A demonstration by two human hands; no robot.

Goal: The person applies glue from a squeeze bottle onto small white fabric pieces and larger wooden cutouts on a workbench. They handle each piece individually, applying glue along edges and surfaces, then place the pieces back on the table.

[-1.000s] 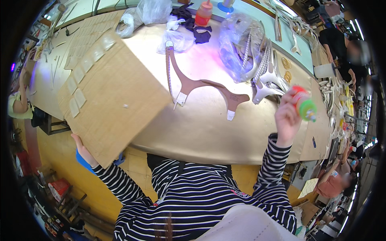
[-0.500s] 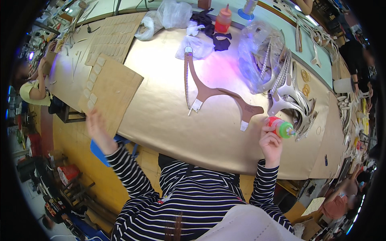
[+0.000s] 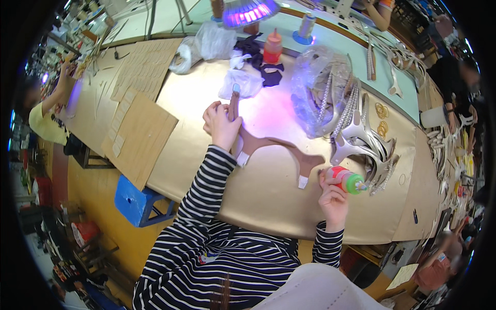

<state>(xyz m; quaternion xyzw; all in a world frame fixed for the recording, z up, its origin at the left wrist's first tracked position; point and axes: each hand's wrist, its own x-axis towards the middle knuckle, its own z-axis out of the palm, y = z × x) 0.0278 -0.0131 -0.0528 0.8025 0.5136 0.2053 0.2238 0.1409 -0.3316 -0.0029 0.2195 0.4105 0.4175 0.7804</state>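
Note:
A brown, branching strap piece (image 3: pixel 276 142) lies on the gold-coloured table cover, with white tabs on its ends. My left hand (image 3: pixel 223 125) is closed at its upright arm, fingers curled to the left and thumb against the strap; part of that arm is hidden behind the hand. To the right, my right hand (image 3: pixel 333 199) grips a squeeze bottle (image 3: pixel 341 177) with a red label and a green cap. The bottle is tilted sideways, its nozzle pointing right, just off the strap piece's right end.
Silver straps (image 3: pixel 356 134) lie piled at the right beside a clear plastic bag (image 3: pixel 318 85). A red bottle (image 3: pixel 273 47), a thread spool (image 3: pixel 306 28) and a lit lamp (image 3: pixel 250 13) stand at the back. Cardboard (image 3: pixel 142 137) covers the left side. A blue stool (image 3: pixel 137 201) is below.
My left hand has moved right, from over the cardboard to the brown strap piece, and has closed on it. The right hand still holds the bottle. The view has shifted, bringing the lamp in.

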